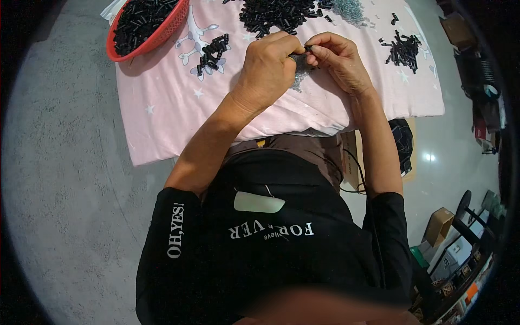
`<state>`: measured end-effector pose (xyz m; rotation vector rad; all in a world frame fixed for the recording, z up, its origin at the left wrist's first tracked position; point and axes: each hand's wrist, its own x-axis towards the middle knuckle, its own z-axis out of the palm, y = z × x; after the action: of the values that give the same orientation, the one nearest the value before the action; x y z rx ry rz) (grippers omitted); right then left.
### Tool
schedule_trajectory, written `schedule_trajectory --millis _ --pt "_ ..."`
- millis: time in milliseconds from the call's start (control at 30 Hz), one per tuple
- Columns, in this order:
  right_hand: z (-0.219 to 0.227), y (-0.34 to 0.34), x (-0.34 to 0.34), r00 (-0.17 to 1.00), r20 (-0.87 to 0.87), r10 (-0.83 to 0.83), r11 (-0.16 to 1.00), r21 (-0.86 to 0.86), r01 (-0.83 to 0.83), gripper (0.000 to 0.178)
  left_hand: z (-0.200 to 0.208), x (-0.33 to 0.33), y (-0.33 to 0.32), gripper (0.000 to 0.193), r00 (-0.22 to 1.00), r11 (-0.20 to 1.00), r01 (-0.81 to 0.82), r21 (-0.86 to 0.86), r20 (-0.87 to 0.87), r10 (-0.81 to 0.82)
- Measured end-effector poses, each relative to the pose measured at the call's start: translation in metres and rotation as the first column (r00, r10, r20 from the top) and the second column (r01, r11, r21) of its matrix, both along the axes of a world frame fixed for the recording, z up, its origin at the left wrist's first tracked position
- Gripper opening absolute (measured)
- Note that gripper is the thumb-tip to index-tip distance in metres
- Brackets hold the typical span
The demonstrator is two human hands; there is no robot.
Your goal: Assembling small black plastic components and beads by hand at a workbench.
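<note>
At the far middle of the pink cloth, my two hands meet at the fingertips. A small black cylindrical part [308, 48] shows between them. My left hand [264, 67] is closed, its thumb and forefinger pressed together at that part, and most of what lies in its grip is hidden. With thumb and forefinger my right hand [342, 62] pinches the same part from the other side. Just beneath the hands lies a small heap of fine silvery-grey pieces [299, 80], too small to name. Beyond them spreads a large pile of short black cylinders [279, 16].
A red plastic basket [180, 21] full of black cylinders stands at the far left. Near it lies a small black group [212, 54]. Thinner black pieces [402, 52] are heaped at right; more silvery pieces [349, 12] lie behind. The pink cloth [157, 127] covers the work surface.
</note>
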<state>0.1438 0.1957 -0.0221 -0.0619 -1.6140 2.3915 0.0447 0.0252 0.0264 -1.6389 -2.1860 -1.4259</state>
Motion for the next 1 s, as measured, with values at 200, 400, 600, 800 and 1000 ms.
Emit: schedule_trajectory --millis 200,400,600,800,1000 --pt "0.003 -0.002 0.003 0.999 -0.034 -0.02 0.999 0.035 0.021 0.015 0.004 0.003 -0.001 0.022 1.0 1.0 0.007 0.015 -0.004 -0.007" --pt "0.005 -0.005 0.004 0.998 -0.027 -0.05 0.996 0.066 0.052 0.014 0.005 0.005 -0.002 0.025 0.998 1.0 0.001 0.002 -0.061 -0.001" --pt "0.002 -0.002 0.003 0.998 -0.06 -0.037 0.996 0.075 0.041 0.014 0.006 0.006 -0.002 0.025 0.999 1.0 0.007 0.016 -0.038 -0.007" --pt "-0.003 0.002 0.0 0.996 -0.092 0.016 0.993 -0.112 -0.027 0.015 0.007 0.009 0.002 0.02 0.998 0.997 0.002 0.076 0.068 -0.007" --pt "-0.004 0.004 0.0 0.994 -0.109 -0.002 0.993 -0.115 -0.011 0.017 0.004 0.004 -0.002 0.027 1.0 0.999 -0.008 0.042 0.018 0.007"
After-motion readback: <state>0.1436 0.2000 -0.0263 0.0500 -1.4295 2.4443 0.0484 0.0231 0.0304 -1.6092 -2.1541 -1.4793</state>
